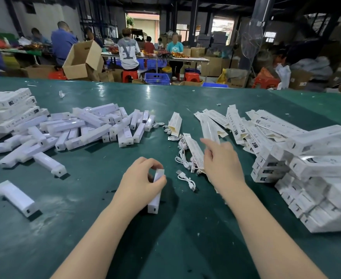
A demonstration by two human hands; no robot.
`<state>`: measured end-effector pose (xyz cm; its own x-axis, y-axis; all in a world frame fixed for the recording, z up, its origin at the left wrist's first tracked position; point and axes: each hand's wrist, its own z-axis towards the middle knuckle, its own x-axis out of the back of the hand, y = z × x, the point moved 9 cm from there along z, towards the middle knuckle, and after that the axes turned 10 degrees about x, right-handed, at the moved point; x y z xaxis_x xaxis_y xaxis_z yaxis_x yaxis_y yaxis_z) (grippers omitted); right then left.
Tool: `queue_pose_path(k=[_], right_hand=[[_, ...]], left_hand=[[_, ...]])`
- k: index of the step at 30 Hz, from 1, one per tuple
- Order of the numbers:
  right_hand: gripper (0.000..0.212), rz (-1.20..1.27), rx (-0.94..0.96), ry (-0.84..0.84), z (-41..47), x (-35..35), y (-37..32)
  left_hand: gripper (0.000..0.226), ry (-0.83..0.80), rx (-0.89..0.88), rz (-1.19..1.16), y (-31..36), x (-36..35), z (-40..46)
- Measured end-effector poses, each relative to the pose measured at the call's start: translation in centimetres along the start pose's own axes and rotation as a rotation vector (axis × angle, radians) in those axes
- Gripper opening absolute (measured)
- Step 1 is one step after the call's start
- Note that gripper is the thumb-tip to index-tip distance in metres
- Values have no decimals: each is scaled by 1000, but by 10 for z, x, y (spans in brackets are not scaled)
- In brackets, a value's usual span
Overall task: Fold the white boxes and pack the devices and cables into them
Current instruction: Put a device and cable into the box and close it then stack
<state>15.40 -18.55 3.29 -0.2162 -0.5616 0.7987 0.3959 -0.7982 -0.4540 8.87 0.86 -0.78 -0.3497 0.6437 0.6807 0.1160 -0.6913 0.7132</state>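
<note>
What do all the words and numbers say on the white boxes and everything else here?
None can be read.
Flat white boxes: black print and small symbols, too small and blurred.
Packed boxes: dark label squares, unreadable.
Grey shirt in the background: a large pale mark, not legible as letters.

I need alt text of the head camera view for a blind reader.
A person's left hand grips a white plastic bar-shaped device on a green table, while the open right hand reaches over a flat white cardboard box beside white USB cables.
</note>
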Motion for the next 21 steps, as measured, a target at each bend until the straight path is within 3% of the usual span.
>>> queue_pose_path(k=[3,5,7,9,11,14,17,19,21], right_hand=[[59,377,192,70,-5,6,-34],[73,543,249,64,-10,3,-51],[80,504,324,27,-17,-3,-64],[79,448,421,-70,-24,-16,-78],[79,449,505,-114,-30,-23,-88],[71,456,476,-46,-29,-21,-84],[41,586,308,-76,-25,-24,-64],[29,564,366,-30,-27,-16,-69],[31,472,518,31,-33,-8,-85]], left_hand=[[34,182,-55,143,10,15,-1],[35,144,18,-228,11,22,-3],[45,-60,97,-744,14,14,-7],[51,-179,110,-953,20,5,-11],[39,-179,135,-1057,23,7,-14],[19,-106,264,-1304,6,15,-10],[21,-87,416,-1532,-11,18,-4],[20,-123,485,-1522,-16,15,-3],[22,-166,534,-1389,-18,7,-6]])
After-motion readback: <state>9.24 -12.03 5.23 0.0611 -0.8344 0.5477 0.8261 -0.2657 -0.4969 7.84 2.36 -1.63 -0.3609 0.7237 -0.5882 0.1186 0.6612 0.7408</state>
